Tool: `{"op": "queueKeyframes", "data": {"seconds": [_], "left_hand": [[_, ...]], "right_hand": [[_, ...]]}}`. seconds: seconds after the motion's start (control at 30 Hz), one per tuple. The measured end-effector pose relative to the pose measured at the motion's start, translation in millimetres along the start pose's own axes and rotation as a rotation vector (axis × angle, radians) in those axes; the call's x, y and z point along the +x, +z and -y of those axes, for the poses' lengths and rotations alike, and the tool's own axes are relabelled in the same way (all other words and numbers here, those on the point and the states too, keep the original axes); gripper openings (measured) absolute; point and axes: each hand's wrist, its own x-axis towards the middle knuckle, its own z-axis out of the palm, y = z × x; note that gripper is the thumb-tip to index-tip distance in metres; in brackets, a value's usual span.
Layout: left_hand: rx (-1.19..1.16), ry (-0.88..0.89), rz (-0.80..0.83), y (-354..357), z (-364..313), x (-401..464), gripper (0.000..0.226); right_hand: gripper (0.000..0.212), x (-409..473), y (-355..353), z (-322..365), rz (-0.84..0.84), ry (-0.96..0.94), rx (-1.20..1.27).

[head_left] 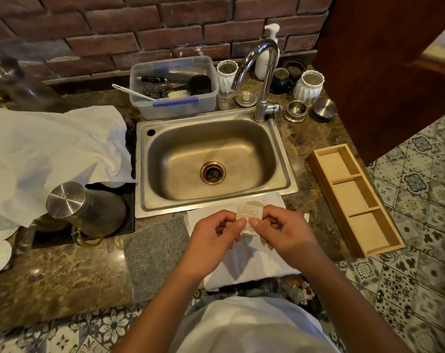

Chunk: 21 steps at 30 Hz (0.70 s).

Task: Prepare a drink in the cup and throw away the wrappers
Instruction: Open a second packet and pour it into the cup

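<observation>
below the sink, left hand and right hand both pinch a small wrapper.

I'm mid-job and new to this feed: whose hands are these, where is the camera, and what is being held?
There is no robot here. The single picture comes from a camera worn on a person's head, looking down at a stone counter and steel sink. The left hand and right hand both pinch one small pale packet between them, above a white cloth. Nearby lie a grey pad, a wooden tray and a steel-lidded jug.
</observation>
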Motion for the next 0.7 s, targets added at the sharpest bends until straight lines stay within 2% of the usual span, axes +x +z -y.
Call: {"op": "queueKeyframes", "data": {"seconds": [0.2,0.3,0.5,0.7], "left_hand": [[0.125,-0.011,0.078,-2.1,14.0,0.2,0.027],[0.137,-0.03,0.126,2.4,17.9,3.7,0.027],[0.174,-0.062,0.095,11.1,22.7,14.8,0.027],[0.156,-0.14,0.052,31.9,24.7,14.2,0.032]], "right_hand": [[0.016,-8.1,6.9,-2.4,-0.095,0.089,-0.058],[0.013,-15.1,4.0,-9.7,-0.128,0.066,-0.086],[0.03,-8.9,-4.3,-28.1,-0.018,0.111,-0.123],[0.032,7.4,-26.5,-40.3,0.098,0.106,-0.077]]}}
